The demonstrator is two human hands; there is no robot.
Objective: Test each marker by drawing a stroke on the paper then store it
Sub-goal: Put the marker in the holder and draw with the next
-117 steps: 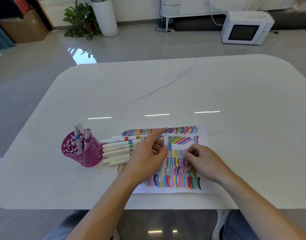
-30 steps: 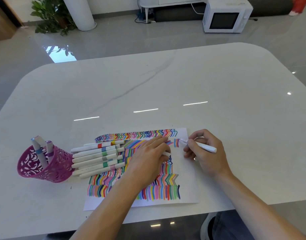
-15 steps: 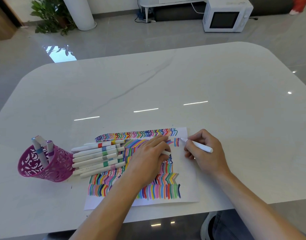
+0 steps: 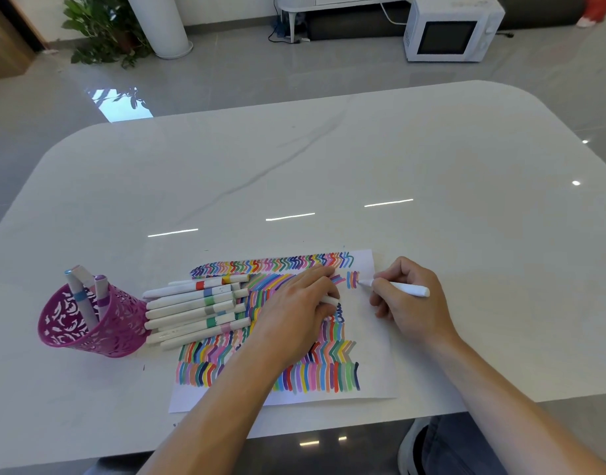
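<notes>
Hands have parted since uncapping: left hand (image 4: 294, 313) pins the stroke-covered white paper sheet (image 4: 372, 365), white cap (image 4: 330, 299) gripped under it, while right hand (image 4: 411, 310) pinches the white plastic marker (image 4: 404, 289), tip now at that sheet's top corner, so its test stroke seems underway.

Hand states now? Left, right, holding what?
Left hand: resting on the paper, pinching a white cap.
Right hand: closed on a white marker, tip at the paper.

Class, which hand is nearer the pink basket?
Left. The left hand, holding a cap, rests on the paper beside the loose markers next to the pink basket; the right hand, holding a marker, is farther right.
</notes>
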